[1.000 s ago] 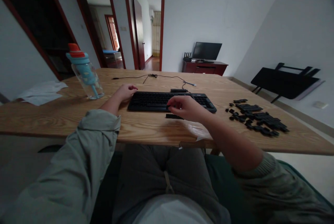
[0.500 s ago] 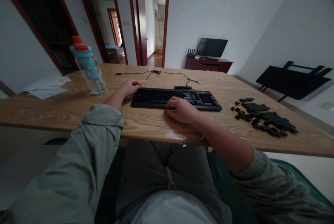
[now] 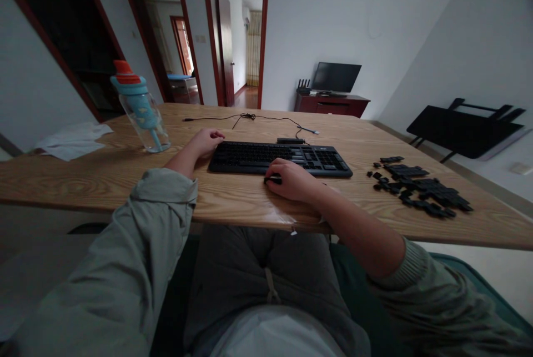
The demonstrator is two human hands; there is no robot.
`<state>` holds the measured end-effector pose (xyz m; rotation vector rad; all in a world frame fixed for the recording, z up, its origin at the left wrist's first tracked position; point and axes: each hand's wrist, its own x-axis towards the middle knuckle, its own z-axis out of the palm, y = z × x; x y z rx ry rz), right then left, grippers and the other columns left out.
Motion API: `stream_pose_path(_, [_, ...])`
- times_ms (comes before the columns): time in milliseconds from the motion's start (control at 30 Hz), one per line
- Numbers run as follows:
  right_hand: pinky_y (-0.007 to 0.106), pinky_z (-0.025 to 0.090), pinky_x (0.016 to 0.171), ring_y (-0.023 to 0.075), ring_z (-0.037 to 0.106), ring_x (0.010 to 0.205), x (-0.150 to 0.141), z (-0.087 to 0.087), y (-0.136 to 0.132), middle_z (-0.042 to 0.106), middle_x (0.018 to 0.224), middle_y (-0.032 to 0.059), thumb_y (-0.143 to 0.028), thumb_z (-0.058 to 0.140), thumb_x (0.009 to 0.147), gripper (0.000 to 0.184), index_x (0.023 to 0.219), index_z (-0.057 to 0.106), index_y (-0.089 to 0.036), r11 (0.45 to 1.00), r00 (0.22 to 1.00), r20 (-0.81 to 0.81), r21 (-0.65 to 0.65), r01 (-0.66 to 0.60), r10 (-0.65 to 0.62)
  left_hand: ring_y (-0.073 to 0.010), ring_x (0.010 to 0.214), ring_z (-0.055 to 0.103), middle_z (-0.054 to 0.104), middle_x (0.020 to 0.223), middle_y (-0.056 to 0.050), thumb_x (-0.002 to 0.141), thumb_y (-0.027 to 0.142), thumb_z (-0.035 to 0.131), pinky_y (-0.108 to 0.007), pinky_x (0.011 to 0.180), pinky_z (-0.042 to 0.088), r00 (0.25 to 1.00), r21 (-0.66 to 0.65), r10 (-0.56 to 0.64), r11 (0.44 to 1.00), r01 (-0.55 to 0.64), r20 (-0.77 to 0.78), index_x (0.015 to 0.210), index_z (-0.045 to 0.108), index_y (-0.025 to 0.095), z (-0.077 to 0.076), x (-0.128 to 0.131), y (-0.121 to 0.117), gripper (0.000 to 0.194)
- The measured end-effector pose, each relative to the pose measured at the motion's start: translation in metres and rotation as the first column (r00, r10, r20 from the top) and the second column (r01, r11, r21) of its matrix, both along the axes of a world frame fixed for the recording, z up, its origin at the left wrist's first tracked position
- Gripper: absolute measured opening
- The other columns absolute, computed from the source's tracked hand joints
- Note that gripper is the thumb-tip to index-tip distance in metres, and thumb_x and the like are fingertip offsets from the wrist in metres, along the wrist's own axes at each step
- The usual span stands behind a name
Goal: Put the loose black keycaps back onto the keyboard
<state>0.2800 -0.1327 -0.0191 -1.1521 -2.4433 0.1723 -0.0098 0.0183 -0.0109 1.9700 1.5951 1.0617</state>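
Note:
A black keyboard lies flat on the wooden table in front of me, with some lighter patches where keycaps are off around its middle and right. My left hand rests at its upper left corner, fingers curled against the edge. My right hand is just in front of the keyboard's near edge, closed around a small black piece whose kind I cannot make out. To the right, several loose black keycaps lie in a pile, some in joined-looking rows.
A clear bottle with a red and blue lid stands left, beside crumpled white paper. Behind the keyboard lie a black cable and a small black bar-shaped object. The wooden table's front edge is near my lap.
My right hand has shifted slightly down and turned, and the black piece in its fingers shows more. My left hand stays at the keyboard's corner.

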Motion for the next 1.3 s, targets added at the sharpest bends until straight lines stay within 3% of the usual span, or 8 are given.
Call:
stream_pose_path(200, [0.032, 0.048, 0.079, 0.0181, 0.060, 0.084, 0.015, 0.020, -0.014, 0.067, 0.102, 0.0088, -0.028, 0.064, 0.086, 0.022, 0.102, 0.072, -0.016, 0.999, 0.938, -0.345, 0.018, 0.037, -0.028, -0.0227, 0.084, 0.064, 0.072, 0.087, -0.008, 0.071, 0.031, 0.063, -0.033, 0.081, 0.050, 1.000, -0.009, -0.020, 1.000, 0.020, -0.016, 0.089, 0.073, 0.015, -0.002, -0.003, 0.005, 0.025])
stream_pose_path(367, [0.032, 0.048, 0.069, 0.0192, 0.060, 0.079, 0.033, 0.028, -0.100, 0.068, 0.089, 0.0059, -0.042, 0.059, 0.093, 0.022, 0.096, 0.070, -0.023, 0.999, 0.607, -0.795, -0.037, -0.022, -0.016, -0.0216, 0.080, 0.063, 0.071, 0.088, -0.008, 0.070, 0.036, 0.066, -0.032, 0.075, 0.049, 1.000, 0.010, -0.013, 1.000, 0.014, -0.026, 0.095, 0.072, 0.015, -0.004, -0.006, 0.011, 0.033])
stream_pose_path(433, [0.033, 0.050, 0.071, 0.0201, 0.064, 0.081, 0.031, 0.002, -0.134, 0.070, 0.083, 0.0051, -0.041, 0.058, 0.094, 0.021, 0.091, 0.072, -0.025, 0.966, 0.580, -0.808, -0.063, -0.251, 0.098, -0.0215, 0.078, 0.063, 0.071, 0.085, -0.008, 0.070, 0.036, 0.066, -0.032, 0.075, 0.048, 0.999, 0.024, -0.004, 1.000, 0.005, -0.045, 0.094, 0.072, 0.016, -0.005, -0.007, 0.012, 0.032])
stream_pose_path(533, [0.033, 0.054, 0.072, 0.0197, 0.067, 0.077, 0.025, -0.072, -0.158, 0.072, 0.081, 0.0045, -0.038, 0.062, 0.091, 0.019, 0.091, 0.074, -0.024, 0.842, 0.783, -0.613, -0.361, -0.400, 0.109, -0.0215, 0.078, 0.063, 0.071, 0.084, -0.008, 0.068, 0.037, 0.067, -0.033, 0.076, 0.049, 0.999, 0.023, -0.016, 1.000, 0.016, -0.033, 0.092, 0.072, 0.017, -0.005, -0.008, 0.013, 0.032])
stream_pose_path(667, [0.056, 0.042, 0.110, 0.0343, 0.056, 0.128, 0.030, -0.183, -0.151, 0.065, 0.133, 0.0150, -0.030, 0.054, 0.091, 0.035, 0.119, 0.072, -0.021, 0.886, 0.866, -0.253, -0.301, 0.352, -0.431, -0.0215, 0.078, 0.063, 0.070, 0.083, -0.007, 0.067, 0.038, 0.066, -0.033, 0.075, 0.049, 0.999, 0.018, -0.044, 0.999, 0.045, -0.009, 0.089, 0.071, 0.017, -0.007, -0.010, 0.014, 0.031])
stream_pose_path(800, [0.063, 0.026, 0.119, 0.0397, 0.032, 0.148, 0.039, -0.234, -0.144, 0.041, 0.158, 0.0180, -0.031, 0.057, 0.087, 0.055, 0.140, 0.061, -0.016, 0.843, 0.853, -0.011, -0.162, 0.513, -0.521, -0.0214, 0.076, 0.063, 0.070, 0.080, -0.006, 0.066, 0.039, 0.067, -0.033, 0.075, 0.049, 1.000, 0.010, -0.031, 0.999, 0.031, -0.002, 0.087, 0.071, 0.017, -0.008, -0.011, 0.014, 0.030])
stream_pose_path(1100, [0.061, 0.026, 0.120, 0.0382, 0.033, 0.148, 0.040, -0.220, -0.145, 0.045, 0.156, 0.0151, -0.024, 0.057, 0.084, 0.046, 0.127, 0.072, -0.018, 0.853, 0.879, 0.033, -0.227, 0.471, -0.476, -0.0243, 0.082, 0.065, 0.072, 0.083, -0.008, 0.066, 0.041, 0.069, -0.035, 0.081, 0.051, 0.999, 0.006, -0.007, 1.000, 0.007, -0.035, 0.082, 0.072, 0.019, -0.004, -0.009, 0.010, 0.028])
stream_pose_path(1300, [0.047, 0.051, 0.104, 0.0296, 0.063, 0.123, 0.074, -0.136, -0.175, 0.068, 0.133, 0.0076, -0.035, 0.056, 0.091, 0.041, 0.131, 0.068, -0.033, 0.899, 0.961, -0.203, -0.429, 0.083, -0.185, -0.0248, 0.082, 0.066, 0.073, 0.081, -0.008, 0.065, 0.043, 0.070, -0.035, 0.080, 0.052, 1.000, -0.010, -0.002, 1.000, 0.001, -0.024, 0.078, 0.072, 0.018, 0.000, -0.007, 0.005, 0.028])
